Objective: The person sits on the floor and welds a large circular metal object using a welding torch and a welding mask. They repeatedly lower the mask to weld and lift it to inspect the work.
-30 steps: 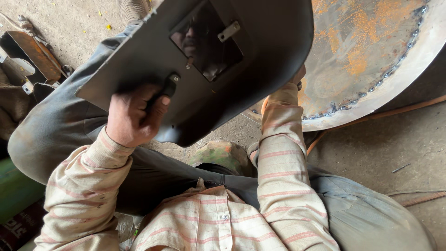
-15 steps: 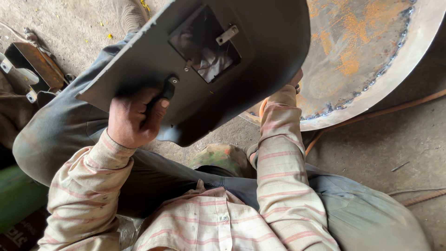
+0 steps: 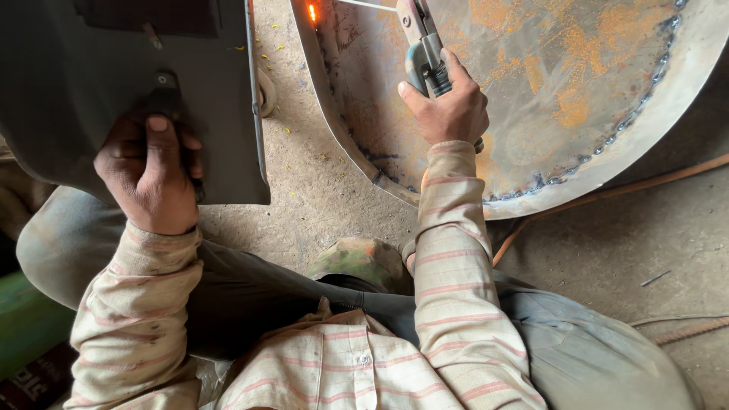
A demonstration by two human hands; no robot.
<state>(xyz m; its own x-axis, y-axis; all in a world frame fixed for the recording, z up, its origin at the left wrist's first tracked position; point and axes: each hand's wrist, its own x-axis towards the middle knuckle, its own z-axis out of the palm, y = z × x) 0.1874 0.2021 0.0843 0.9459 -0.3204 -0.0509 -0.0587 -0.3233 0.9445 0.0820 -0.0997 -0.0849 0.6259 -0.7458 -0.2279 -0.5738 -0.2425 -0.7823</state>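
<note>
My left hand (image 3: 152, 178) grips the black handle of a dark grey hand-held welding shield (image 3: 129, 83), held up at the left of the view. My right hand (image 3: 449, 106) is closed around a welding electrode holder (image 3: 422, 47) with a thin rod (image 3: 364, 4) pointing left. The rod tip meets the rim of a large rusty round metal pan (image 3: 562, 91), where an orange glowing spot (image 3: 311, 12) shows. A bead of weld runs along the pan's curved edge. Both sleeves are striped cream and pink.
I crouch on a dusty concrete floor (image 3: 326, 190), knees in grey trousers, a worn shoe (image 3: 357, 260) below the pan. A brown cable (image 3: 607, 193) runs along the floor at the right. A green object (image 3: 23, 326) lies at the lower left.
The shield has swung left, away from the middle of the view, uncovering the pan, my right hand and the electrode holder. A glowing weld spot now shows at the pan's rim.
</note>
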